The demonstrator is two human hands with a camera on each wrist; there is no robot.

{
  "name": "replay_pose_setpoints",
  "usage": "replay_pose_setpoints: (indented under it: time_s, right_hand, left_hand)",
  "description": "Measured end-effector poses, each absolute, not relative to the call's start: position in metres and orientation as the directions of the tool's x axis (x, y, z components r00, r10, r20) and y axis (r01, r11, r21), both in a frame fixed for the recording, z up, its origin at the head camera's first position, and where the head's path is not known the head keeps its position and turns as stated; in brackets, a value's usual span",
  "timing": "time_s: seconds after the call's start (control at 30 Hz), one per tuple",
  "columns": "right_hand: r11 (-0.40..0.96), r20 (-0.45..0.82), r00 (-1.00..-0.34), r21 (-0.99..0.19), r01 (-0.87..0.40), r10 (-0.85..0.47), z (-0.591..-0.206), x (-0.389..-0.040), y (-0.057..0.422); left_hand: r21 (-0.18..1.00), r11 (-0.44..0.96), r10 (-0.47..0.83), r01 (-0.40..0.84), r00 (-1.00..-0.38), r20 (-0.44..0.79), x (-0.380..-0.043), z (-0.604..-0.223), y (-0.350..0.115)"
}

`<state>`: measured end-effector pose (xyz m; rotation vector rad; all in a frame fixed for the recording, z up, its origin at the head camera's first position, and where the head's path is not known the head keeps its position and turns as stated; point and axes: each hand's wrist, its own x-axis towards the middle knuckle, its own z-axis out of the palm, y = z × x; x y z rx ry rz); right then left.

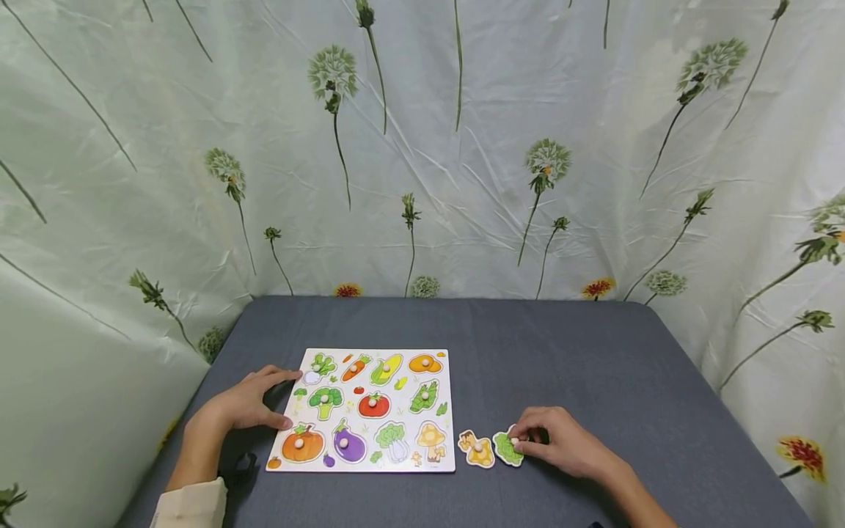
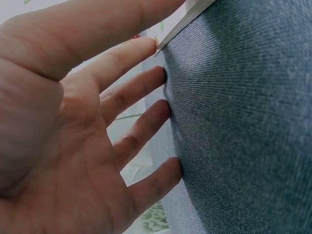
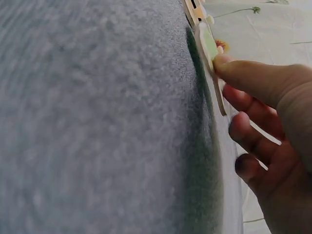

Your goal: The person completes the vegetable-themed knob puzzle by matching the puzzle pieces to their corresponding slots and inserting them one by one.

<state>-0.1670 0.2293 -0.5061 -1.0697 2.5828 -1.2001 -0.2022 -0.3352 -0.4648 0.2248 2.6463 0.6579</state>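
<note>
A white wooden knob puzzle board [image 1: 404, 403] with vegetable pictures lies flat on the table. Along its left edge rests my left hand [image 1: 240, 400], thumb and forefinger spread and touching the border; the left wrist view shows the fingers [image 2: 141, 122] apart, holding nothing. My right hand [image 1: 561, 440] pinches the knob of a green leafy vegetable puzzle piece [image 1: 505, 450], right of the board. In the right wrist view that piece appears edge-on, slightly tilted, under the thumb. A yellow mushroom puzzle piece [image 1: 485, 457] lies between it and the board.
Knobbed pieces such as the tomato [image 1: 374, 408] and eggplant [image 1: 353, 449] sit in the board. The leafy green [image 1: 392, 440] and mushroom [image 1: 430, 436] pictures show no knobs. A dark grey cloth [image 1: 541, 352] covers the table; a dandelion-print curtain [image 1: 475, 220] surrounds it.
</note>
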Motion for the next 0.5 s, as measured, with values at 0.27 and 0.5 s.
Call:
replay_pose_setpoints:
  time_s: [0.27,0.5]
  right_hand:
    - [0.534,0.265,-0.835,-0.666,-0.521,-0.483,-0.504,-0.169,0.218]
    - [0.535,0.343,-0.85,-0.665,-0.521,-0.401,-0.505,-0.172,0.203]
  left_hand:
    - [0.483,0.872,0.267,0.08,-0.905,-0.332,-0.201,-0.463,-0.335]
    - [0.48,0.874,0.258,0.07,-0.905,-0.338,-0.2,-0.463,-0.335]
